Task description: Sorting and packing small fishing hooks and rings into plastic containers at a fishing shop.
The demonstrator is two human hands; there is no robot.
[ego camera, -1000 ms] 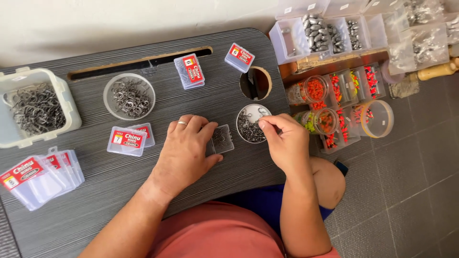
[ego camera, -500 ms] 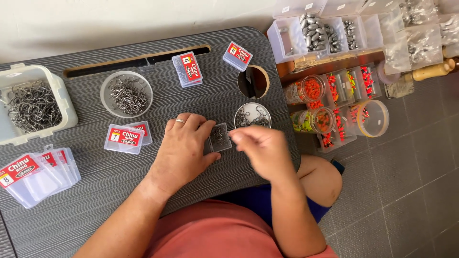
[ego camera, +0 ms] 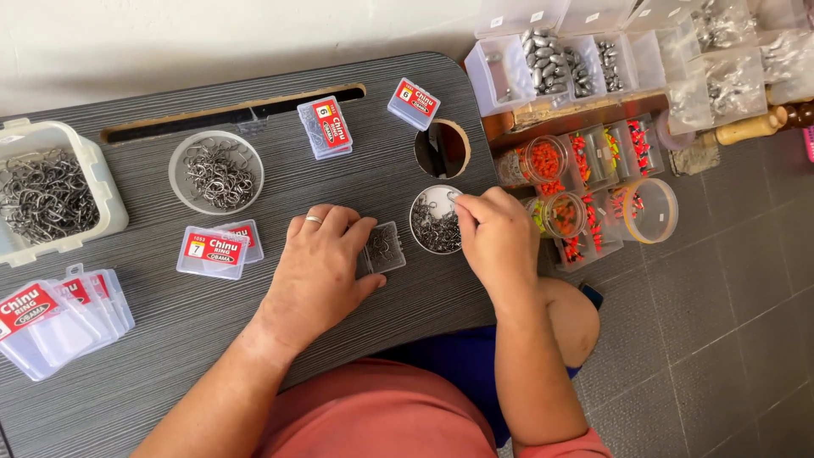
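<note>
Fishing hooks (ego camera: 434,231) fill the small round tub by our right hand (ego camera: 496,237), whose fingers (ego camera: 465,203) pinch together over its rim, on what we cannot tell. Our left hand (ego camera: 318,267) lies flat on the bench (ego camera: 356,170), fingers spread, steadying the little clear box (ego camera: 384,247). A barb could snag skin, or tangled hooks could drag out and scatter.

A home packing spot for fishing tackle: a low grey lap table (ego camera: 254,339) over a tiled floor (ego camera: 729,339), bowls of hooks (ego camera: 216,172) centre-left, compartment boxes of sinkers (ego camera: 551,64) upper right
</note>
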